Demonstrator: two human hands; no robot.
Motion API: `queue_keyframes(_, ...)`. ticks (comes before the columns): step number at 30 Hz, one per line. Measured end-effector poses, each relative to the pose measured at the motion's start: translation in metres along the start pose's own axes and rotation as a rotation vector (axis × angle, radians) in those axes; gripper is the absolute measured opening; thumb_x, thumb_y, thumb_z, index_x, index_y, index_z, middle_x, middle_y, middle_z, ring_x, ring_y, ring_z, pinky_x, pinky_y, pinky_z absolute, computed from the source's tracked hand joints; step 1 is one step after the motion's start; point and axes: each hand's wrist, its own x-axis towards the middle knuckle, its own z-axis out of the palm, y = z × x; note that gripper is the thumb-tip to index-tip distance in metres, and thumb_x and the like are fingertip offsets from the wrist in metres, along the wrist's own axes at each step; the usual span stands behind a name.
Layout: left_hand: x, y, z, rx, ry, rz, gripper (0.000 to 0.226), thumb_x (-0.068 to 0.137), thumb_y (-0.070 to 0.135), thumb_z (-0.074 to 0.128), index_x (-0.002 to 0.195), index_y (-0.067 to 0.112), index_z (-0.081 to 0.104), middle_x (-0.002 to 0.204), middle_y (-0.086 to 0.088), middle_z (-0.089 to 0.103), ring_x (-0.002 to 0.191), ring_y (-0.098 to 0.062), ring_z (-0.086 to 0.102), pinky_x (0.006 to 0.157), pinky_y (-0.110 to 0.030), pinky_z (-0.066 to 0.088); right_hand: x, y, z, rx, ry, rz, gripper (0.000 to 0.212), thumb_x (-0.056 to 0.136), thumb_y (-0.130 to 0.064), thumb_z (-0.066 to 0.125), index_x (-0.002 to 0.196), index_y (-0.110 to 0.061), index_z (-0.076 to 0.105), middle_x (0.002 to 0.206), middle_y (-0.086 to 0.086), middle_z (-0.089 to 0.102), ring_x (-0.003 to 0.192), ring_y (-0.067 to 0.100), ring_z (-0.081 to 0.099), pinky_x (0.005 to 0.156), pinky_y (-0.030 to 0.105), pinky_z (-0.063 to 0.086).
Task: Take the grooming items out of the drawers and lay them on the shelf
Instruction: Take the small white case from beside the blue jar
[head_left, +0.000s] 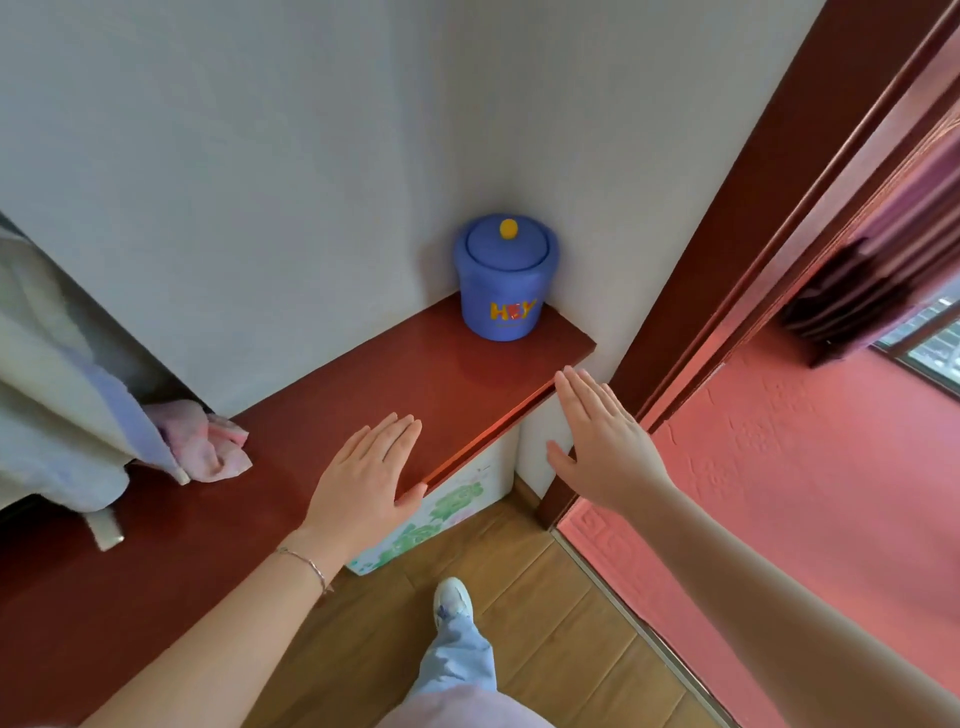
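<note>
A dark red wooden shelf (332, 415) runs along the white wall into a corner. My left hand (363, 478) is flat over the shelf's front edge, fingers straight and together, thumb at the edge, holding nothing. My right hand (602, 441) is held out flat in the air just past the shelf's right end, fingers straight, also with nothing in it. Below the shelf edge stands a white unit with green flower patterns (441, 514); only a strip of its front shows. No grooming items are in view.
A blue lidded jar (504, 280) with a yellow knob stands in the shelf's far corner. A pink cloth (208, 441) and hanging pale garments (57, 395) lie at the shelf's left. A dark red door frame (727, 286) and a pink wall (805, 493) are to the right. The floor below is wooden.
</note>
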Motion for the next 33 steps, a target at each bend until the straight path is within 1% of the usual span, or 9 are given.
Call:
queue_keyframes(5,0.059,-0.022,-0.002,-0.015,-0.001,-0.012,0.066,0.082,0.050,0.037,0.133,0.009,0.048,0.135,-0.004,0.053,0.128,-0.019,0.046,0.105,-0.035,0.033,0.078,0.016,-0.015,0.039,-0.010,0.012,0.072,0.089,-0.032,0.051,0.147,-0.007,0.016,0.155,0.010,0.020,0.143,0.022,0.015,0.115,0.032,0.013)
queue_keyframes(7,0.080,-0.031,-0.003,-0.040,0.012,-0.010,0.066,0.082,0.049,0.040,0.134,0.009,0.047,0.135,-0.004,0.053,0.128,-0.019,0.045,0.105,-0.035,0.034,0.110,0.020,-0.023,0.089,-0.016,0.035,0.072,0.090,-0.032,0.050,0.148,-0.009,0.014,0.156,0.007,0.017,0.143,0.020,0.013,0.115,0.033,0.017)
queue_keyframes(10,0.103,-0.039,-0.004,-0.073,0.026,-0.002,0.065,0.081,0.047,0.044,0.133,0.009,0.046,0.135,-0.004,0.053,0.128,-0.018,0.046,0.105,-0.035,0.036,0.150,0.024,-0.033,0.147,0.035,0.050,0.068,0.092,-0.032,0.050,0.147,-0.009,0.018,0.155,0.006,0.020,0.143,0.019,0.017,0.111,0.032,0.022)
queue_keyframes(13,0.119,-0.045,-0.002,-0.082,0.028,0.016,0.064,0.080,0.045,0.049,0.133,0.009,0.047,0.134,-0.005,0.054,0.127,-0.019,0.047,0.104,-0.035,0.037,0.184,0.025,-0.034,0.219,0.038,0.079,0.063,0.095,-0.033,0.045,0.147,-0.012,0.017,0.156,0.002,0.017,0.143,0.014,0.014,0.110,0.025,0.019)
queue_keyframes(17,0.133,-0.048,0.002,-0.095,0.000,-0.003,0.066,0.080,0.047,0.041,0.133,0.009,0.047,0.134,-0.004,0.054,0.127,-0.018,0.047,0.104,-0.034,0.038,0.219,0.025,-0.030,0.284,0.083,0.098,0.052,0.097,-0.025,0.044,0.144,-0.011,0.027,0.153,0.004,0.028,0.141,0.014,0.022,0.107,0.017,0.015)
queue_keyframes(24,0.146,-0.049,-0.001,-0.113,0.016,-0.044,0.063,0.082,0.045,0.040,0.134,0.011,0.047,0.134,-0.002,0.053,0.127,-0.017,0.046,0.105,-0.031,0.035,0.254,0.036,-0.015,0.320,0.064,0.045,0.043,0.096,-0.014,0.044,0.139,-0.015,0.041,0.147,0.001,0.040,0.137,0.014,0.033,0.107,0.024,0.026)
queue_keyframes(28,0.155,-0.048,-0.007,-0.126,0.040,-0.066,0.060,0.083,0.044,0.040,0.133,0.011,0.047,0.134,-0.003,0.053,0.127,-0.017,0.047,0.105,-0.030,0.036,0.258,0.043,-0.011,0.319,0.084,0.036,0.037,0.095,-0.012,0.046,0.131,-0.016,0.053,0.142,0.000,0.046,0.128,0.016,0.045,0.099,0.028,0.036)
queue_keyframes(31,0.167,-0.046,-0.015,-0.123,0.071,-0.061,0.058,0.085,0.042,0.039,0.133,0.010,0.047,0.132,-0.005,0.055,0.125,-0.020,0.049,0.104,-0.034,0.035,0.260,0.045,-0.010,0.335,0.083,0.033,0.034,0.095,-0.013,0.046,0.128,-0.014,0.056,0.139,0.002,0.050,0.126,0.017,0.048,0.098,0.024,0.035)
queue_keyframes(33,0.178,-0.044,-0.024,-0.119,0.101,-0.063,0.056,0.086,0.040,0.038,0.132,0.009,0.048,0.131,-0.006,0.056,0.123,-0.021,0.051,0.102,-0.034,0.035,0.258,0.046,-0.014,0.405,0.134,0.057,0.032,0.096,-0.014,0.047,0.125,-0.012,0.058,0.134,0.003,0.055,0.123,0.017,0.051,0.095,0.014,0.030)
